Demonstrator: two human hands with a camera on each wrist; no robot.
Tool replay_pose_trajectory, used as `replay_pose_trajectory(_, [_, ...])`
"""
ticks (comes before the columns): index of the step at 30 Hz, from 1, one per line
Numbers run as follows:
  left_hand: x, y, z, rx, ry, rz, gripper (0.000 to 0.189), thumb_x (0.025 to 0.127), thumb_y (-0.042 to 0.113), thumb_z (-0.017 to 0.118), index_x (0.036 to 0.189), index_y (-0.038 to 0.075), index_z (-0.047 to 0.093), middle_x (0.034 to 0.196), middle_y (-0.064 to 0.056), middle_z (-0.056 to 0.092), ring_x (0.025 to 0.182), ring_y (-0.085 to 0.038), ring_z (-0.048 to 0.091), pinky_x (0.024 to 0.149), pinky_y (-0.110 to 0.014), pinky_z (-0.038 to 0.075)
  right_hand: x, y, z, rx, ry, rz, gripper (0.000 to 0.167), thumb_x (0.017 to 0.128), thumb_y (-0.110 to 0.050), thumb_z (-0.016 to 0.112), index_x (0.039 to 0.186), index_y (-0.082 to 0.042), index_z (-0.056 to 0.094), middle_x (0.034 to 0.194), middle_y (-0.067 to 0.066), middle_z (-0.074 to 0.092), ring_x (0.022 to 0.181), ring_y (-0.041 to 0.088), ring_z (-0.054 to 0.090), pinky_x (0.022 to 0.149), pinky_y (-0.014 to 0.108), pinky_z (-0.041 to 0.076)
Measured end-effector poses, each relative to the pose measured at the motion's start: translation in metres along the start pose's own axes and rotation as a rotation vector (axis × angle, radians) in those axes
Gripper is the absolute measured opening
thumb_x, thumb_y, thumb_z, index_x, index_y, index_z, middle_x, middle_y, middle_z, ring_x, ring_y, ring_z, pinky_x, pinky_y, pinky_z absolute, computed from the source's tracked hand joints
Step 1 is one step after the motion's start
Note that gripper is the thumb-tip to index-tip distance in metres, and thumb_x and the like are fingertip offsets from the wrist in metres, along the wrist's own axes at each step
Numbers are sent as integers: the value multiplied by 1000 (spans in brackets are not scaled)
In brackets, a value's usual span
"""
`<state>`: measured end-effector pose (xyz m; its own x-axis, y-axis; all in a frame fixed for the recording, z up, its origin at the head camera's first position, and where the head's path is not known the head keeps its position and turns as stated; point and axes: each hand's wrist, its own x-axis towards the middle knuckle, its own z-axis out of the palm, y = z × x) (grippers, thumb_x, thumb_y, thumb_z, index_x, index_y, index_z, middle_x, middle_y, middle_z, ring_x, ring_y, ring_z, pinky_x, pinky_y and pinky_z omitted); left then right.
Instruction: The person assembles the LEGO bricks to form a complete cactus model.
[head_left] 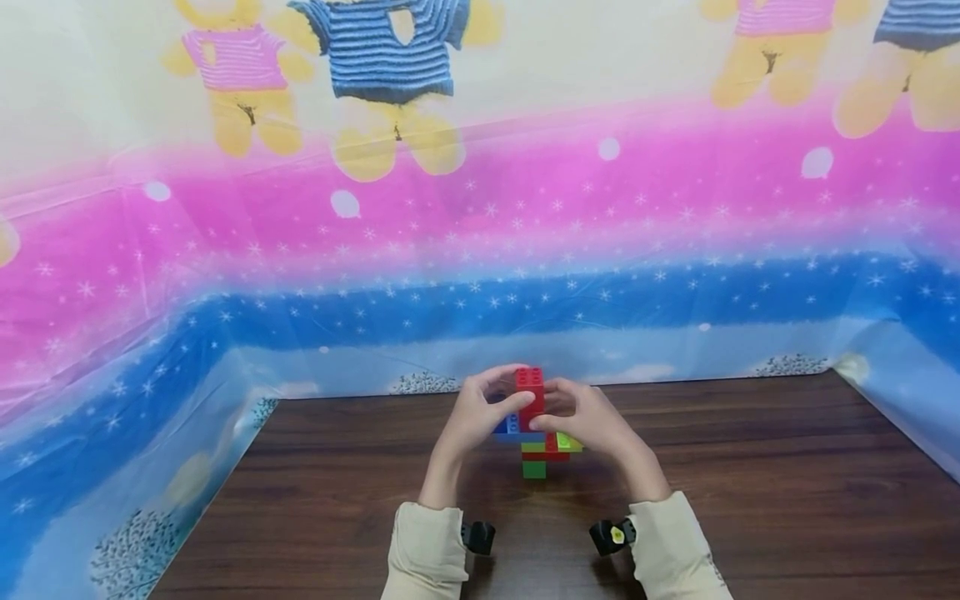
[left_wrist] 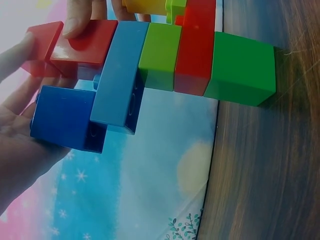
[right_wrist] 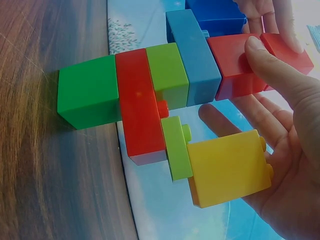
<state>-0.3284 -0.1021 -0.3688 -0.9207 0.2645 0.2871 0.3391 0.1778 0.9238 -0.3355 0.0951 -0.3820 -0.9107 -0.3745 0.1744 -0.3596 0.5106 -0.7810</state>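
A stack of toy building bricks stands upright on the table between both hands. At its foot is a green brick (right_wrist: pixel 89 91), under a long red brick (right_wrist: pixel 140 107). Above come a lime brick (left_wrist: pixel 161 56), a long light-blue brick (left_wrist: pixel 120 72) and two red bricks, one on the other. My left hand (head_left: pixel 478 415) grips the top red brick (head_left: pixel 529 377), its thumb on the near face. Pinched by my right hand (head_left: pixel 594 418) is the lower red brick (right_wrist: pixel 236 65). A dark-blue brick (left_wrist: pixel 62 117) sits by the left palm; a yellow brick (right_wrist: pixel 227 167) on a thin lime brick (right_wrist: pixel 177 149) is beside the right palm.
The brown wooden table (head_left: pixel 337 500) runs back to a printed cloth (head_left: pixel 480 292) that hangs behind and along both sides. Black wrist straps (head_left: pixel 480 537) show at the beige sleeves (head_left: pixel 427 546).
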Motion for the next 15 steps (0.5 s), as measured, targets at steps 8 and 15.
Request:
replay_pose_trajectory(8, [0,-1,-1,15,-11,14,39,89,15,70,127,8,63,115,-18,69,105,-25,64,87,-28,53,0,1,1,14,2,1,58,85,-41,73,131,-9,57,127,14,66,122,35,59,99,56,49])
replay_pose_trajectory(15, [-1,-2,-2,30,-25,35,39,90,15,70,128,8,62,115,-18,69,105,-26,64,86,-28,54,-1,1,1,28,2,6,55,85,-38,74,130,-11,57,128,13,65,123,36,59,99,56,49])
